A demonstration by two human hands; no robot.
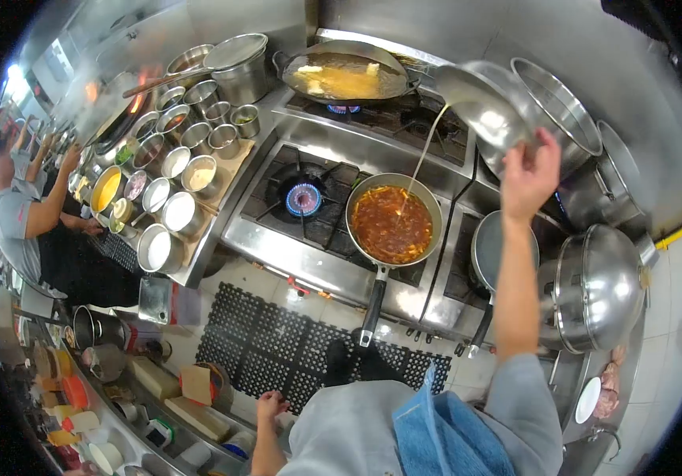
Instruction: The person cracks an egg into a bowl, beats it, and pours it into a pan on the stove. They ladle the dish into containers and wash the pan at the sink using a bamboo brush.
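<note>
The right hand (526,174) grips a tilted bowl (484,103), fingers closed on its edge; the pan (392,180) lies below-left of them. The left hand (271,405), fingers half-curled, looks empty.

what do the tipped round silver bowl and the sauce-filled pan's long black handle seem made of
Round silver bowl: polished metal, probably stainless steel, given bright reflections. Long black handle: likely plastic, from its smooth dark surface; coated metal possible.

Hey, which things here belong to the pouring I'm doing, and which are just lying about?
Part of the pour: your right hand; the tilted metal bowl; the pale stream; the front pan; its red-brown sauce.

Apparently just about: the grey pan; the domed steel vessel; the white plate.
</note>
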